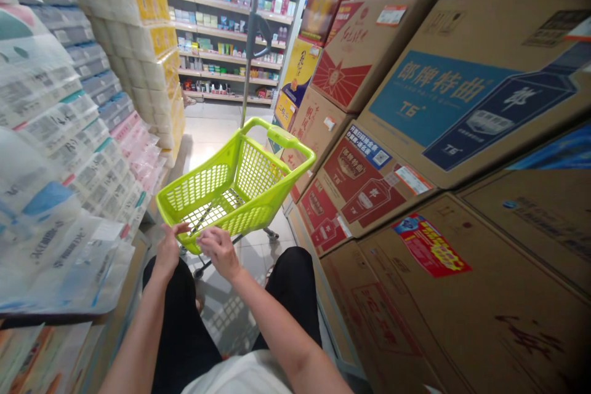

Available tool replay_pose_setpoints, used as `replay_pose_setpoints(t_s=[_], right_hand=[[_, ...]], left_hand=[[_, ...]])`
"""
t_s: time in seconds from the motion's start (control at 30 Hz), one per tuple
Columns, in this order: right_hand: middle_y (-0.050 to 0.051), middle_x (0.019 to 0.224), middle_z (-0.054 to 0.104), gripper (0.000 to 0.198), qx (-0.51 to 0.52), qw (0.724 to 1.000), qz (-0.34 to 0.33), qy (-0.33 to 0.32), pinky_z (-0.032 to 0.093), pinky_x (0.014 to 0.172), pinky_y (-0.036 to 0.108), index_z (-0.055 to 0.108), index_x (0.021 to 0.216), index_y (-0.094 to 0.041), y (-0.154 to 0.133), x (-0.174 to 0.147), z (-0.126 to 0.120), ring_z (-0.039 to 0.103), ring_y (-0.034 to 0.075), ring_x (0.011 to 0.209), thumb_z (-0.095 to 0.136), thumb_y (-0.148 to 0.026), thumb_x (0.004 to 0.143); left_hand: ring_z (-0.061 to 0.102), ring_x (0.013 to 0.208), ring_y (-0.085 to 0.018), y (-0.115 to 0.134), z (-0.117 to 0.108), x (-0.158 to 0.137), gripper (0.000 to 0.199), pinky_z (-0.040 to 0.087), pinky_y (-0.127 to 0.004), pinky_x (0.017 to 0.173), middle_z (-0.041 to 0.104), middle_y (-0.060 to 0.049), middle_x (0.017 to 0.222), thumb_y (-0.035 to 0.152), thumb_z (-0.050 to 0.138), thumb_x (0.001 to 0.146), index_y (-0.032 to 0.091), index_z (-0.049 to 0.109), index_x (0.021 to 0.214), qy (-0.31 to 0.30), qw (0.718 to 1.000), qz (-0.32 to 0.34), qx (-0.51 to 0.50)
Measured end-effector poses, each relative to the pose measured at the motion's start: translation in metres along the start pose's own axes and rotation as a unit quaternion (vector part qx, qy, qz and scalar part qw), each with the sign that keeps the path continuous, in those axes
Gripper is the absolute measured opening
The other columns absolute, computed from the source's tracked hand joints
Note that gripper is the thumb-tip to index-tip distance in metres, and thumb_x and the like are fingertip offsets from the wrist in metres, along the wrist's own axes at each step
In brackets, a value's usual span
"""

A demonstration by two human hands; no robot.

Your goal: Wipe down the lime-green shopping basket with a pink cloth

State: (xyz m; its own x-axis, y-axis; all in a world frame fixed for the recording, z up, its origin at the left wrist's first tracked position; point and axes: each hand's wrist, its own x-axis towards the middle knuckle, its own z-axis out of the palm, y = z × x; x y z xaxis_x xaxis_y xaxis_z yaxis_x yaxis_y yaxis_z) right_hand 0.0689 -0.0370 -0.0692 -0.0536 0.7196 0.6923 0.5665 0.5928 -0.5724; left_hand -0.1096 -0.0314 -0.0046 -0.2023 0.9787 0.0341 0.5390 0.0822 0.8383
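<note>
1. Head view shows a green shopping cart [256, 215] standing on the tiled floor [203, 123] between the person's legs [295, 283] and the shelves [221, 5] at the aisle's far end. Its handle [292, 141] is at the far right corner; its narrower end faces the person.

2. The left hand [168, 252] is at the near left corner of the cart, fingers loosely extended, the topmost reaching rightward across the near edge. No object shows in it; whether it touches the rim cannot be told.

3. The right hand [219, 252] is just beside it, near the right corner of that edge, its fingers bent and turned toward the left. Whether they pinch anything or meet the rim cannot be told.

4. The step in hand appears to be work close to the cart's near end, with both hands together there rather than at the handle.

5. Moving the cart from this end would call for fingers hooked firmly over the near rim and an even pull; its wheels [198, 273] should let it roll easily. Stacked cartons [429, 154] line the right and wrapped packs [69, 135] the left, so its sides would need watching. A pole [247, 86] rises by its far edge.
</note>
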Motion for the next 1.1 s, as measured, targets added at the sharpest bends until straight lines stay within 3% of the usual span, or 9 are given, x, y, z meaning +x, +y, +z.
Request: replay_pose_setpoints(t_s=[0.07, 0.2, 0.33, 0.47, 0.53, 0.63, 0.8, 0.97, 1.1], right_hand=[[0.007, 0.117, 0.057, 0.021, -0.002, 1.0, 0.012, 0.003, 0.049, 0.097, 0.032, 0.072, 0.096, -0.024, 0.013, 0.008, -0.01, 0.056, 0.018, 0.112, 0.062, -0.012, 0.083], [0.008, 0.105, 0.058, 0.022, -0.068, 0.959, 0.187, 0.201, 0.05, 0.095, 0.032, 0.071, 0.093, -0.02, 0.061, 0.045, -0.056, 0.058, 0.018, 0.102, 0.052, -0.012, 0.085], [0.015, 0.121, 0.048, 0.034, -0.115, 0.917, 0.229, 0.307, 0.041, 0.106, 0.043, 0.066, 0.111, -0.015, 0.079, 0.055, -0.07, 0.049, 0.023, 0.119, 0.044, -0.01, 0.086], [0.013, 0.132, 0.044, 0.046, -0.083, 0.967, 0.172, 0.168, 0.04, 0.109, 0.041, 0.062, 0.123, -0.02, 0.064, 0.018, -0.04, 0.045, 0.023, 0.128, 0.048, -0.008, 0.081], [0.013, 0.123, 0.049, 0.047, -0.056, 0.969, 0.201, 0.133, 0.045, 0.104, 0.038, 0.064, 0.12, -0.019, 0.053, -0.001, -0.025, 0.052, 0.022, 0.12, 0.047, -0.006, 0.079], [0.013, 0.119, 0.051, 0.05, -0.044, 0.954, 0.25, 0.159, 0.046, 0.103, 0.039, 0.064, 0.122, -0.019, 0.036, -0.011, -0.012, 0.053, 0.022, 0.117, 0.044, -0.003, 0.079], [0.01, 0.134, 0.044, 0.048, -0.017, 0.993, 0.094, 0.064, 0.043, 0.108, 0.039, 0.059, 0.129, -0.029, 0.008, -0.006, -0.003, 0.047, 0.022, 0.128, 0.051, -0.007, 0.086], [0.01, 0.115, 0.052, 0.039, -0.002, 0.992, 0.115, 0.051, 0.046, 0.104, 0.037, 0.065, 0.116, -0.023, 0.003, -0.016, 0.003, 0.054, 0.02, 0.115, 0.05, -0.004, 0.085], [0.01, 0.124, 0.052, 0.037, -0.009, 0.997, 0.068, 0.024, 0.043, 0.106, 0.039, 0.065, 0.117, -0.025, 0.006, -0.022, 0.005, 0.05, 0.021, 0.121, 0.052, -0.008, 0.087]], left_hand=[[0.062, 0.111, -0.026, 0.002, -0.001, -0.001, 0.08, 0.044, -0.044, 0.102, 0.074, -0.007, 0.105, 0.063, 0.0, 0.091, 0.024, 0.07, 0.104, -0.023, 1.0, -0.016, 0.0], [0.06, 0.114, -0.029, 0.004, -0.004, 0.0, 0.068, 0.042, -0.045, 0.102, 0.072, -0.007, 0.11, 0.063, 0.015, 0.091, 0.024, 0.07, 0.1, -0.029, 0.998, -0.027, 0.04], [0.061, 0.112, -0.028, 0.012, 0.009, 0.004, 0.052, 0.044, -0.045, 0.1, 0.072, -0.006, 0.111, 0.053, 0.026, 0.09, 0.025, 0.069, 0.101, -0.043, 0.996, -0.008, 0.083], [0.056, 0.12, -0.025, 0.025, 0.03, 0.002, 0.044, 0.023, -0.052, 0.115, 0.071, -0.005, 0.115, 0.044, 0.03, 0.092, 0.024, 0.068, 0.1, -0.069, 0.993, 0.031, 0.089], [0.054, 0.123, -0.023, 0.029, 0.037, -0.001, 0.046, 0.018, -0.05, 0.118, 0.069, -0.004, 0.12, 0.043, 0.026, 0.093, 0.024, 0.067, 0.104, -0.079, 0.993, 0.043, 0.081], [0.054, 0.123, -0.022, 0.031, 0.04, -0.005, 0.058, 0.03, -0.046, 0.114, 0.067, -0.007, 0.124, 0.05, 0.016, 0.095, 0.022, 0.061, 0.117, -0.08, 0.994, 0.037, 0.061], [0.057, 0.121, -0.024, 0.031, 0.037, -0.006, 0.073, 0.039, -0.044, 0.108, 0.068, -0.012, 0.119, 0.064, 0.01, 0.092, 0.018, 0.055, 0.126, -0.066, 0.997, -0.011, -0.027], [0.056, 0.122, -0.024, 0.029, 0.037, -0.005, 0.075, 0.037, -0.045, 0.11, 0.068, -0.012, 0.119, 0.067, 0.01, 0.091, 0.02, 0.056, 0.127, -0.064, 0.997, -0.015, -0.034], [0.057, 0.121, -0.023, 0.035, 0.041, -0.005, 0.074, 0.039, -0.043, 0.109, 0.066, -0.013, 0.124, 0.064, 0.008, 0.093, 0.018, 0.057, 0.124, -0.068, 0.998, -0.003, -0.014]])
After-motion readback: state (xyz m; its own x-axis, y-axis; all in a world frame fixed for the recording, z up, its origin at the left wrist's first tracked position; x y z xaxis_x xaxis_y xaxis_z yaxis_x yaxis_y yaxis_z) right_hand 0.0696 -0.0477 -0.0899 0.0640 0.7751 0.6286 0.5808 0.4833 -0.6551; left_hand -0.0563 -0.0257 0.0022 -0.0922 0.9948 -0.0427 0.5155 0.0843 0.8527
